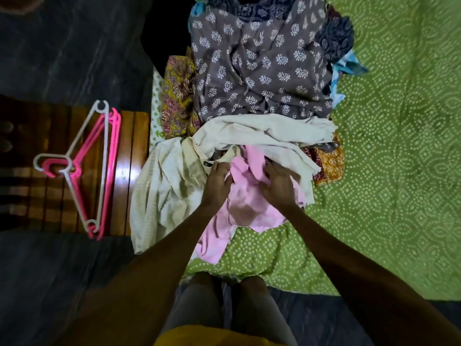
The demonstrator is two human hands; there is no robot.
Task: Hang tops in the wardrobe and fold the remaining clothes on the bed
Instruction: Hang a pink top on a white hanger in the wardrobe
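Fingertips of both hands [249,182] buried in pink garment [239,203]; dark clothes [249,3] cut by top edge.

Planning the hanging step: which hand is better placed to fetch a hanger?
Left, probably. The left hand is nearer the hangers on the wooden stool; the right hand would have to cross over.

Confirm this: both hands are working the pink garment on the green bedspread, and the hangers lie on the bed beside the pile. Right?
Not quite. The hangers lie on the wooden bench left of the bed, not on it. The head view shows both hands, left hand and right hand, on the pink garment over the green bedspread.
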